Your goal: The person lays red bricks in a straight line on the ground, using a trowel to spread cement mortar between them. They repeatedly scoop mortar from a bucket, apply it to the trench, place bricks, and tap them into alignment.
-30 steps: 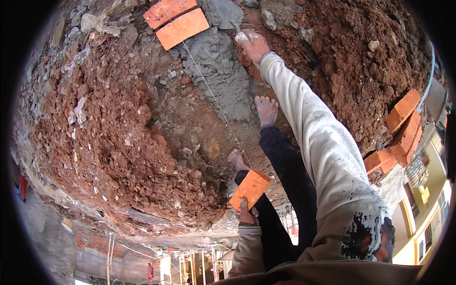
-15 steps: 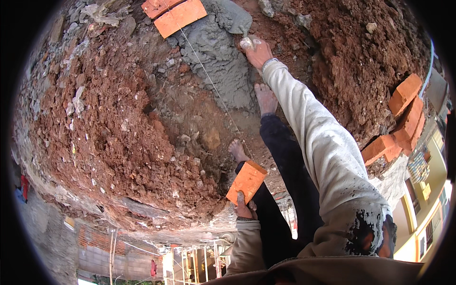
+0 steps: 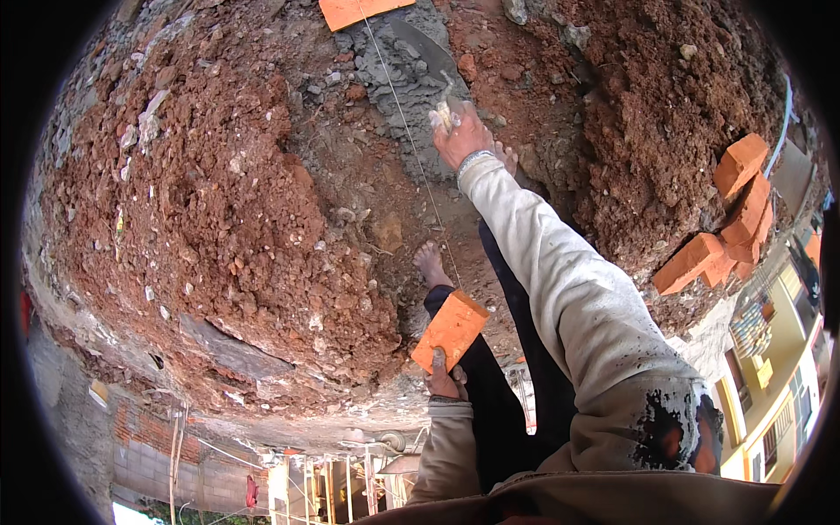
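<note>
My right hand (image 3: 464, 140) is closed round the handle of a trowel (image 3: 430, 54). The blade points away from me and lies against the right side of a strip of wet grey mortar (image 3: 378, 80). At the strip's far end sits an orange brick (image 3: 366, 10), cut off by the view's upper edge. A thin taut string (image 3: 404, 124) runs over that brick and back along the mortar toward my feet. Nearer my body, my left hand (image 3: 444, 380) grips another orange brick (image 3: 450, 331) by its near end, above my left leg.
Mounds of loose reddish soil (image 3: 219, 219) rise on both sides of the trench. Several loose bricks (image 3: 748, 210) are heaped on the right bank, near a light blue hose (image 3: 779, 122). My bare left foot (image 3: 430, 264) stands in the trench beside the string.
My right hand has drawn back toward me and the trowel blade has tilted. The mortar strip looks narrower beside it. My left hand still holds its brick in nearly the same place.
</note>
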`<state>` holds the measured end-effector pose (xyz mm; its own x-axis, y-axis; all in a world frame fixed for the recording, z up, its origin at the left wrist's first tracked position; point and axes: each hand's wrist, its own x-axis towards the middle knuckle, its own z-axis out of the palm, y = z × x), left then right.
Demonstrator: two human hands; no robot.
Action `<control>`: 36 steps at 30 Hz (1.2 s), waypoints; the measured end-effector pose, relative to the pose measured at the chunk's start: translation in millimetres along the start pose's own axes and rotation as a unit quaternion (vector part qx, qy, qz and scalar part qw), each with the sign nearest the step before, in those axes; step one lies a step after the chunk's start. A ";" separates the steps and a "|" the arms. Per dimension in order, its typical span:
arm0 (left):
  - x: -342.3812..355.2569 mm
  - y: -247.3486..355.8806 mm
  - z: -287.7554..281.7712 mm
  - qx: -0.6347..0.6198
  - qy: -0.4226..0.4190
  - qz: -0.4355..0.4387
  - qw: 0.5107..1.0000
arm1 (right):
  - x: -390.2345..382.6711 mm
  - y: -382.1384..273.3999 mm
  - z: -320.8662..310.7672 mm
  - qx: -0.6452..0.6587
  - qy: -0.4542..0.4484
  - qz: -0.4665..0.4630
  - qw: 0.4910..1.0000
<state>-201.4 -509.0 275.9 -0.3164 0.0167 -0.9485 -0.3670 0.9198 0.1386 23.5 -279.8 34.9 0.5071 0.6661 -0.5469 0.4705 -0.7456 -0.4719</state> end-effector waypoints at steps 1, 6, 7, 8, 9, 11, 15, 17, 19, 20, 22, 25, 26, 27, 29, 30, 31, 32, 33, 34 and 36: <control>1.3 -2.7 -2.4 0.001 0.005 -0.001 1.000 | -2.1 0.4 -1.9 -0.008 0.009 -0.009 1.000; 9.0 -19.8 -24.8 -0.018 0.005 -0.020 1.000 | -1.6 12.2 -13.0 0.248 -0.021 0.043 0.968; 8.4 -21.4 -25.7 -0.027 0.006 -0.019 0.999 | 0.6 13.0 -12.1 0.303 -0.079 0.086 0.946; 9.2 -24.4 -26.5 -0.031 0.003 -0.018 0.999 | 3.6 15.3 -13.5 0.353 -0.131 0.131 0.917; 9.8 -27.7 -27.2 -0.036 0.000 -0.018 0.999 | 5.9 20.2 -9.1 0.331 -0.187 0.158 0.911; 10.4 -33.0 -28.0 -0.033 -0.004 -0.023 0.999 | 22.6 50.4 -5.1 0.087 -0.221 -0.013 0.971; 4.7 -32.0 -28.2 -0.046 0.008 -0.025 0.999 | 16.8 71.0 -35.7 -0.238 -0.181 -0.176 0.938; 6.9 -36.8 -24.9 -0.060 0.015 -0.023 0.998 | 26.3 36.2 -80.8 -0.362 -0.207 -0.161 0.894; 10.0 -36.8 -20.6 -0.093 0.021 -0.038 0.995 | 46.4 18.7 -100.6 -0.482 -0.234 -0.189 0.823; 10.7 -37.5 -18.3 -0.110 0.024 -0.045 0.993 | 63.9 12.2 -104.4 -0.533 -0.247 -0.194 0.786; 16.8 -42.8 -14.9 -0.116 0.020 -0.063 0.991 | 106.8 21.0 -108.6 -0.566 -0.181 -0.321 0.737; 21.5 -52.1 -11.0 -0.110 0.001 -0.061 0.992 | 159.9 -0.6 -103.6 -0.559 -0.091 -0.364 0.739; 22.4 -52.7 -9.0 -0.096 -0.005 -0.056 0.994 | 168.7 -2.3 -98.2 -0.549 -0.068 -0.379 0.741; 21.2 -53.9 -6.7 -0.082 -0.010 -0.050 0.995 | 162.3 -7.8 -88.9 -0.524 -0.099 -0.327 0.780; 17.8 -55.1 -3.3 -0.100 -0.009 -0.050 0.994 | 142.1 -18.0 -71.4 -0.464 -0.156 -0.219 0.844; 17.4 -54.0 -0.2 -0.111 -0.010 -0.046 0.993 | 129.3 -12.9 -65.6 -0.447 -0.223 -0.315 0.807; 17.5 -50.3 10.6 -0.108 -0.028 -0.047 0.993 | 128.5 21.1 -65.7 -0.406 -0.183 -0.271 0.853; 10.4 -45.4 13.2 -0.107 -0.022 -0.045 0.993 | 103.7 27.5 -59.0 -0.273 -0.192 -0.251 0.909; 6.5 -43.2 17.5 -0.108 -0.021 -0.040 0.993 | 81.8 36.5 -51.3 -0.128 -0.168 -0.213 0.954; 6.7 -45.3 20.5 -0.115 -0.035 -0.039 0.992 | 69.0 43.0 -46.3 -0.039 -0.171 -0.114 0.978; 7.8 -50.8 16.6 -0.126 -0.057 -0.035 0.990 | 39.9 27.2 -22.0 0.203 -0.137 0.144 0.959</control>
<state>-170.7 -549.1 256.8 -0.1861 0.0132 -0.9824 -0.5953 0.7940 0.1234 72.4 -273.2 15.5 0.3391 0.4426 -0.8301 -0.0086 -0.8809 -0.4732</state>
